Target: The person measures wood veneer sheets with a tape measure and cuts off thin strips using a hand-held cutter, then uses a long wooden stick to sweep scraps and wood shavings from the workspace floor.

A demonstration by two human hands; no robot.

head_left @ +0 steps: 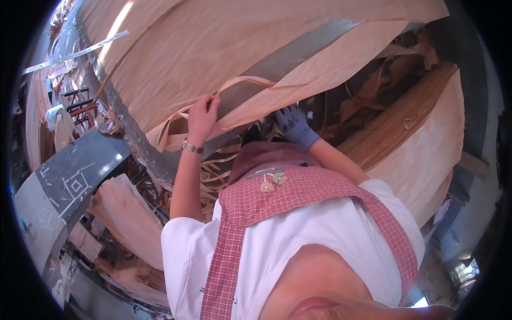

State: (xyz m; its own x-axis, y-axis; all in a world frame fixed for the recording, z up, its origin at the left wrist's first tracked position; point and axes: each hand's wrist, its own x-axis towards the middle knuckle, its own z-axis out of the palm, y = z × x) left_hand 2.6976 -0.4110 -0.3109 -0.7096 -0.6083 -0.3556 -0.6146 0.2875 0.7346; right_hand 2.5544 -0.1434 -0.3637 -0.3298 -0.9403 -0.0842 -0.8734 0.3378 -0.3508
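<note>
My bare left hand (203, 118), with a bracelet (192, 145) at the wrist, is closed in a pinch on a narrow wood veneer strip (245, 80). The strip curls up and arcs to the right. Below it, a wider loose piece of veneer (320, 69) slants across the grey tabletop (298, 50) and past its near edge. My right hand (295, 127), in a blue-grey glove with dark fingertips, is beside the near edge of that wider piece. Its fingers are partly hidden, so their grip does not show. A large veneer sheet (197, 48) spreads over the table beyond my hands.
A thick stack of veneer sheets (416, 133) stands close on my right. Curled scraps (218, 170) lie below the table edge. To the left are a grey board with white markings (80, 176), more veneer sheets (128, 213) and a thin stick (125, 56) across the large sheet.
</note>
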